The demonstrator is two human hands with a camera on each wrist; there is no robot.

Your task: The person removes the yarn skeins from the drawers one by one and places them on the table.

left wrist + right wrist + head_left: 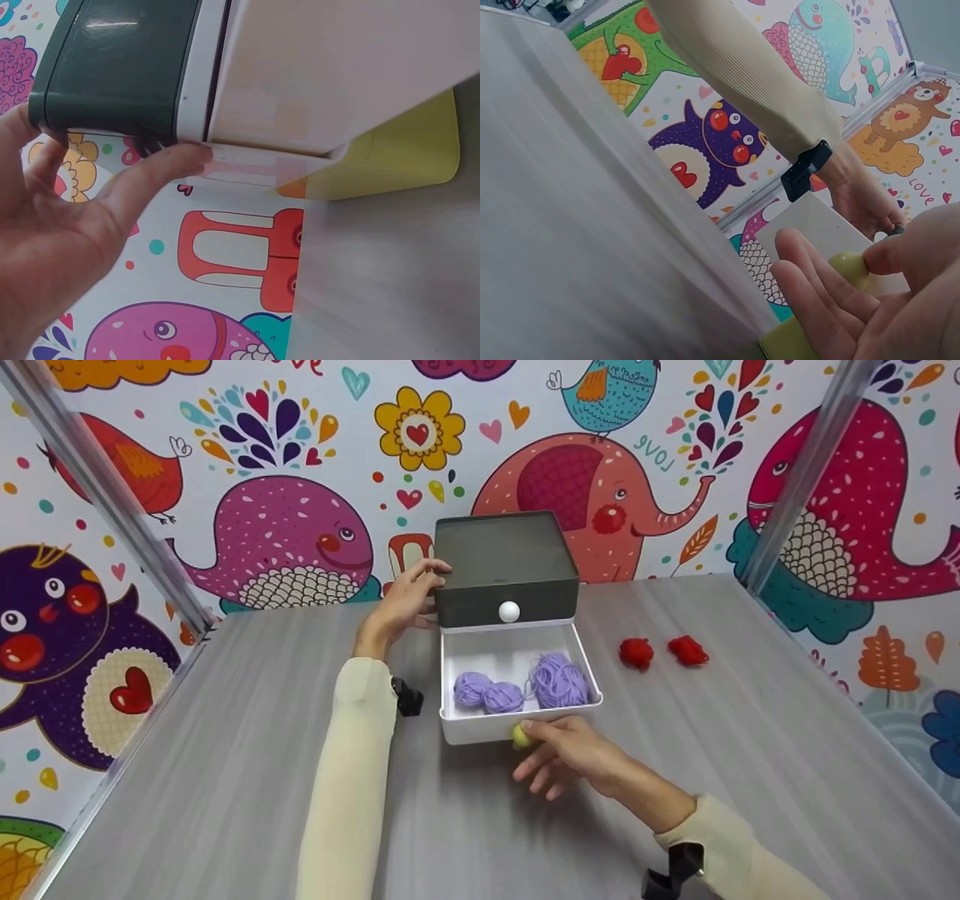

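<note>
A small drawer box with a dark green upper part (506,551) stands near the back wall, a white knob (509,611) on its front. Below, its white drawer (480,729) is pulled out, holding a large purple yarn ball (561,682) and two smaller purple balls (502,697). My left hand (401,604) grips the box's left side, fingers over the green top edge and thumb (161,169) against the white side. At the drawer front, my right hand (574,754) pinches the yellow-green knob (520,736) between thumb and index finger, its other fingers extended below.
Two red yarn balls, one nearer (636,653) and one farther right (688,651), lie on the grey table (247,765) right of the box. A yellow lower part (405,157) sits under the white drawer. Printed cartoon walls with metal posts surround the table.
</note>
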